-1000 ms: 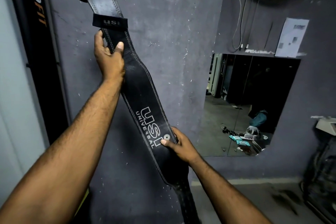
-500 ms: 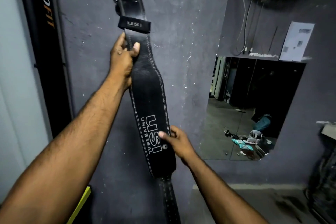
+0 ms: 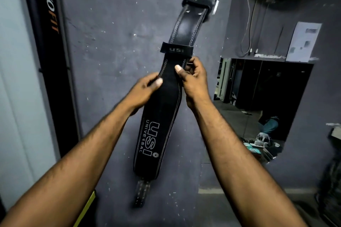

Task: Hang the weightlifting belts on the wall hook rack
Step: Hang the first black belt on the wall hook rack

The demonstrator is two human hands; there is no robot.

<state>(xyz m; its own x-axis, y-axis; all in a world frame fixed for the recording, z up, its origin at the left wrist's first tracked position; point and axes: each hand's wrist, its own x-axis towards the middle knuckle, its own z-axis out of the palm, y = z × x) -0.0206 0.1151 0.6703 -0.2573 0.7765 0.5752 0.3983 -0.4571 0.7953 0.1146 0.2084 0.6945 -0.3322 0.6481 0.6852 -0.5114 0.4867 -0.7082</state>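
Observation:
A black leather weightlifting belt (image 3: 162, 116) with white stitching and "USI UNIVERSAL" lettering is held up lengthwise in front of the grey wall (image 3: 110, 42). Its buckle end (image 3: 201, 3) points up and to the right, and the narrow tail hangs at the bottom. My left hand (image 3: 145, 90) pinches the belt's left edge just below the small USI loop (image 3: 177, 49). My right hand (image 3: 193, 77) grips the right edge at about the same height. No hook rack is visible in the head view.
A mirror (image 3: 262, 101) is set in the wall on the right, with a paper sheet (image 3: 302, 42) and hanging cables above it. A black banner with orange lettering (image 3: 48, 42) runs down the left side. A dark fan sits at the top right.
The belt's top has swung from upper left to upper right. My right hand has moved up from the lettering to the belt's upper edge, beside my left hand.

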